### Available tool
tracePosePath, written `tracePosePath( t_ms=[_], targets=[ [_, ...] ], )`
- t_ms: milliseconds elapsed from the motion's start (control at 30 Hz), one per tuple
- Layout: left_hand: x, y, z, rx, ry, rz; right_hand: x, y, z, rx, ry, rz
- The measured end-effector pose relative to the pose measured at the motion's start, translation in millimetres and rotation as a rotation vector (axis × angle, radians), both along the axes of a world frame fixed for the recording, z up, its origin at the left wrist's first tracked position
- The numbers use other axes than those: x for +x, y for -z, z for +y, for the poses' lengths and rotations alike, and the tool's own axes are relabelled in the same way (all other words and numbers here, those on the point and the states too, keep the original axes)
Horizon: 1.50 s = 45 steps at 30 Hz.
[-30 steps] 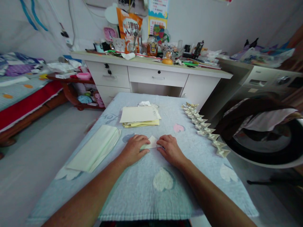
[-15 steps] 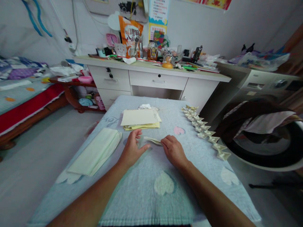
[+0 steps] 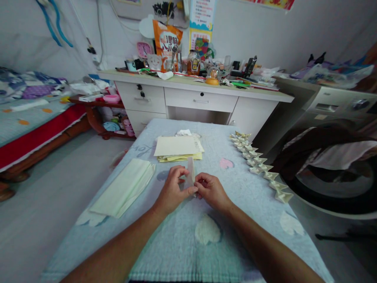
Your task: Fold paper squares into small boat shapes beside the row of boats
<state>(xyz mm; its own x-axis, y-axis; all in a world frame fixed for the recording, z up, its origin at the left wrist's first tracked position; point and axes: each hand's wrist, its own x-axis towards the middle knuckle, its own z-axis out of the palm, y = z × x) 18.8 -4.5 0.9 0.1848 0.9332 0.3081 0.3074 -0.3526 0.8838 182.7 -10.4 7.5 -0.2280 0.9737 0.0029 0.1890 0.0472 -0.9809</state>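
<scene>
One left hand (image 3: 173, 185) and one right hand (image 3: 210, 190), two in all; one folded strip of paper (image 3: 190, 173) between them; one flat pile (image 3: 176, 146) and one longer bundle (image 3: 120, 190) of paper, two stacks together; at least seven paper shapes (image 3: 260, 169) in a single row, too overlapped at the far end for an exact count. Further off, one orange bag (image 3: 167, 41), one pink clock (image 3: 144, 50), one washing machine (image 3: 338, 105); two blue strips (image 3: 58, 21).

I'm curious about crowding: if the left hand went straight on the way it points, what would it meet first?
The left hand would probably first meet the paper between the hands, which it seems to touch; the right hand looks close beyond, though depth is unclear.
</scene>
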Motion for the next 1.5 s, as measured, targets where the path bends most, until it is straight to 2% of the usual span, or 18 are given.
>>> tracePosePath(
  t_ms=[133, 367, 567, 1000, 1500],
  targets=[
    [-2.6, -2.5, 0.4, -0.019, -0.004, 0.016, 2.2, 4.4, 1.6, -0.051, -0.069, 0.152],
    [2.1, -2.7, -4.6, 0.014, 0.046, 0.023, 8.8, 1.1, -0.1, -0.076, -0.154, 0.185],
    [3.0, -0.8, -4.4, 0.038, 0.067, 0.006, 6.4, 0.8, 0.0, -0.062, -0.083, 0.231],
    [1.0, 3.7, -2.5, -0.139, 0.128, -0.185, 7.4, 6.2, 0.7, -0.013, -0.103, 0.292],
    [2.2, -2.0, -7.0, -0.124, 0.173, -0.219, 6.4, 12.1, 0.4, 0.071, -0.123, 0.278]
  ],
)
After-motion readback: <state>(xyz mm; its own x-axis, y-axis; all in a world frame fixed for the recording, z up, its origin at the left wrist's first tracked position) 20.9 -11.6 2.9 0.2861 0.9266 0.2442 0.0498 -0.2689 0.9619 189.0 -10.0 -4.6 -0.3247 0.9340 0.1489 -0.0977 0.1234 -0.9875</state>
